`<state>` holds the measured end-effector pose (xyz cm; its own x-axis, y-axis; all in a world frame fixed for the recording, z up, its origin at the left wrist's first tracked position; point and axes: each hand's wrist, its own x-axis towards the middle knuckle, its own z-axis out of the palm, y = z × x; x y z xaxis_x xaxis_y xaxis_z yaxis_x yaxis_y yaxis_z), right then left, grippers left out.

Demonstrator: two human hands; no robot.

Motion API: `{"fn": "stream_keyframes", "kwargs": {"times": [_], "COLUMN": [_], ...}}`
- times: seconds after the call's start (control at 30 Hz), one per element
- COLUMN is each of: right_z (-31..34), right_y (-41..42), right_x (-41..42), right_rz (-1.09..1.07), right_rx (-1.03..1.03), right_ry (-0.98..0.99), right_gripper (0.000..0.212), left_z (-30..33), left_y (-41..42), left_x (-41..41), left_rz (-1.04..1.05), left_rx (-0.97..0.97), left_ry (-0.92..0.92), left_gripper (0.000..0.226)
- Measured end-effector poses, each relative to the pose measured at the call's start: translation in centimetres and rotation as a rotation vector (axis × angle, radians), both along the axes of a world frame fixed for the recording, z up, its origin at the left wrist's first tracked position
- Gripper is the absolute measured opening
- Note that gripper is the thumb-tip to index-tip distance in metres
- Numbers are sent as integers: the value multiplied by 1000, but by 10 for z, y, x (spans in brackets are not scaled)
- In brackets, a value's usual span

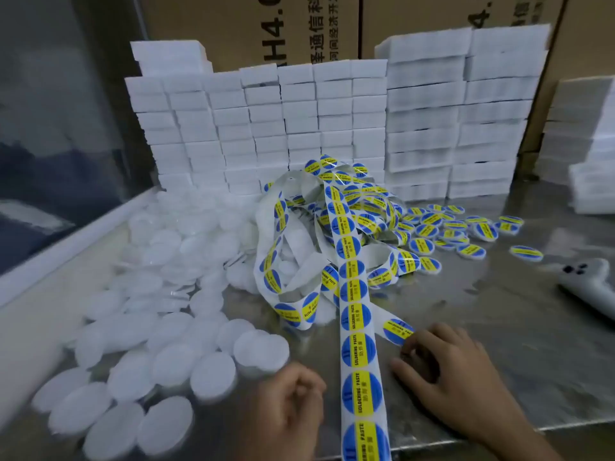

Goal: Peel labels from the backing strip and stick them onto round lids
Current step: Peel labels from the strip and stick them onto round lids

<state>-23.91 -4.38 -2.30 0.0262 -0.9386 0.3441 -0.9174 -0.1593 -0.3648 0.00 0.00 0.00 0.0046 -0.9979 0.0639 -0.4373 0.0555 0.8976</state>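
A white backing strip (pixel 357 314) carrying round blue-and-yellow labels runs from a tangled heap (pixel 332 227) toward me, down the middle of the metal table (pixel 519 354). Left of the strip lies a pile of plain white round lids (pixel 173 314). My left hand (pixel 289 407), blurred with curled fingers, sits just left of the strip near a lid; I cannot tell whether it holds anything. To the strip's right, my right hand (pixel 449 371) rests on the table, its fingertips at a labelled lid (pixel 397 329).
Several labelled lids (pixel 466 234) lie scattered at the right back of the table. Stacks of white boxes (pixel 332 121) form a wall behind, with cardboard cartons (pixel 283 24) beyond. A white handheld device (pixel 589 284) lies at the right edge.
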Motion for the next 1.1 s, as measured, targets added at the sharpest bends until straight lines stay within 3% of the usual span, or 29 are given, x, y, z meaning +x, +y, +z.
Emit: {"fn": "stream_keyframes", "kwargs": {"times": [0.03, 0.07, 0.17, 0.27, 0.37, 0.47, 0.57, 0.63, 0.7, 0.8, 0.93, 1.03, 1.1], "right_z": [0, 3, 6, 7, 6, 6, 8, 9, 6, 5, 30, 57, 73], "right_y": [-1, 0, 0, 2, 3, 7, 12, 14, 12, 0, -29, -58, -75], "right_x": [-1, 0, 1, 0, 1, 3, -1, 1, 8, 23, 42, 57, 68], "right_rz": [16, 14, 32, 45, 91, 122, 206, 238, 281, 361, 299, 216, 205], "right_rx": [-12, -1, 29, 34, -22, -203, -209, -189, -171, -3, -87, -119, -124], "right_ry": [0, 7, 3, -23, -24, -57, -231, -327, -433, -787, -1055, -1163, -1241], "right_gripper": [25, 24, 23, 20, 9, 21, 34, 24, 6, 18, 13, 14, 16], "left_z": [1, 8, 9, 7, 3, 4, -1, -5, -6, -4, 2, 4, 7], "left_y": [-11, -18, -41, -55, -63, -66, -68, -69, -71, -72, -71, -71, -75], "left_x": [-6, -13, -26, -33, -43, -53, -56, -56, -54, -50, -38, -34, -33], "left_rz": [36, 66, -15, -84, -160, -94, -87, -120, -120, -77, -149, -362, -343], "left_rx": [-3, 17, 123, 187, 239, 217, 112, 65, 80, 74, 80, 104, 57], "left_ry": [-71, -164, -108, -77, -20, -7, -111, -111, -21, 197, 433, 439, 446], "left_gripper": [9, 23, 60, 76, 68, 57, 56, 59, 58, 67, 67, 48, 20]}}
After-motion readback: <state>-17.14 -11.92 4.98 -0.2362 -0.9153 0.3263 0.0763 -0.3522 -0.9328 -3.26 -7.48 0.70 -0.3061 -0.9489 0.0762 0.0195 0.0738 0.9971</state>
